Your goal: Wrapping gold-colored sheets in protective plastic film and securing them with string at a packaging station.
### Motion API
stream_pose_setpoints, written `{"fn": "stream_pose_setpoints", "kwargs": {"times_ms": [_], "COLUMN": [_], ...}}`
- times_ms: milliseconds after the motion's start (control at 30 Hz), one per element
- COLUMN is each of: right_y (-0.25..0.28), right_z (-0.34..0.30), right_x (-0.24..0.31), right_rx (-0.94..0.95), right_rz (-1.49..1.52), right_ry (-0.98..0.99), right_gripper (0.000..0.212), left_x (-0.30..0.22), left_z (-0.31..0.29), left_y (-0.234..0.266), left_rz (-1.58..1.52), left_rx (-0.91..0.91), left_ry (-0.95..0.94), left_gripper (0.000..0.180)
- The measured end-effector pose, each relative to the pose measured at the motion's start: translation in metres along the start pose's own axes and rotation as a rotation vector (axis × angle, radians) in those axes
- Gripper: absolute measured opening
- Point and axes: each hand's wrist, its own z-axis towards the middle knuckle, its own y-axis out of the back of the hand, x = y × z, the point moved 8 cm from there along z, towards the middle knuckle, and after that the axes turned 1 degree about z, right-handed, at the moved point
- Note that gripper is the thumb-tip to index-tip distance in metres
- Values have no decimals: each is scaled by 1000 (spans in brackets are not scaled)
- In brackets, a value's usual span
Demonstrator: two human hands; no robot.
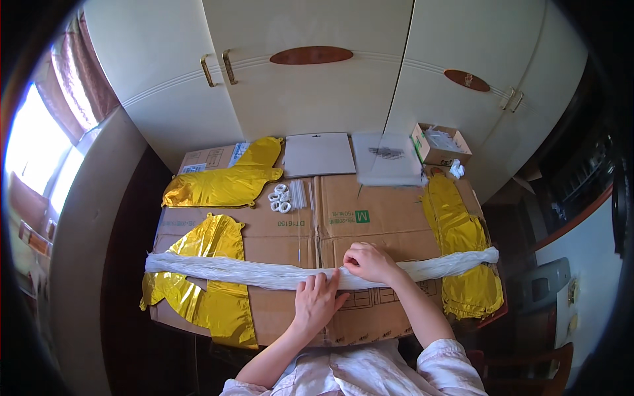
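Here on my remote feed, twelve o'clock at the far cabinet doors [310,92], the long white bundle of strands [224,269] runs right across the cardboard [389,231], from between eight and nine to between three and four! At six I have the left hand [316,301], fairly open, fingers laid on the bundle, thumb spread toward four; it rests there without wrapping round. Just beside it at five, the right hand [371,263]: fingers curled, thumb and forefinger tips close together right at the bundle, and whether a strand is caught between them I cannot tell.

Over to half past seven, a gold foil piece [224,310] with the bundle lying across it; between three and four, another yellow foil shape [456,218], crossed as well. A third, the bent foil piece [224,186], sits between nine and ten. Near the centre at nine, I see white rings [281,198] in a cluster, clear strips [299,195] just beside them. At twelve, a pale flat panel [320,156]; toward two, a clear plastic sheet [389,162], then a small open box [444,156], a crumpled white wad [457,169] near its corner.
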Motion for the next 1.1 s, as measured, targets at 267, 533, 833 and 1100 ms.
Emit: {"fn": "stream_pose_setpoints", "kwargs": {"times_ms": [267, 533, 833, 1100], "right_y": [12, 66, 72, 35], "right_z": [-4, -22, -43, -29], "right_x": [-2, 42, 70, 79], "right_rx": [-97, -215, -209, 35], "right_rz": [427, 621, 398, 237], "right_ry": [-140, -73, 73, 328], "right_gripper": [10, 13, 20, 59], "left_x": [-1, -4, 23, -42], "left_z": [-1, -6, 7, 16], "left_y": [1, 27, 65, 80], "left_rz": [-30, -106, -111, -543], "left_rx": [14, -100, -171, -121], "left_ry": [10, -38, 166, -182], "left_gripper": [56, 47, 8, 10]}}
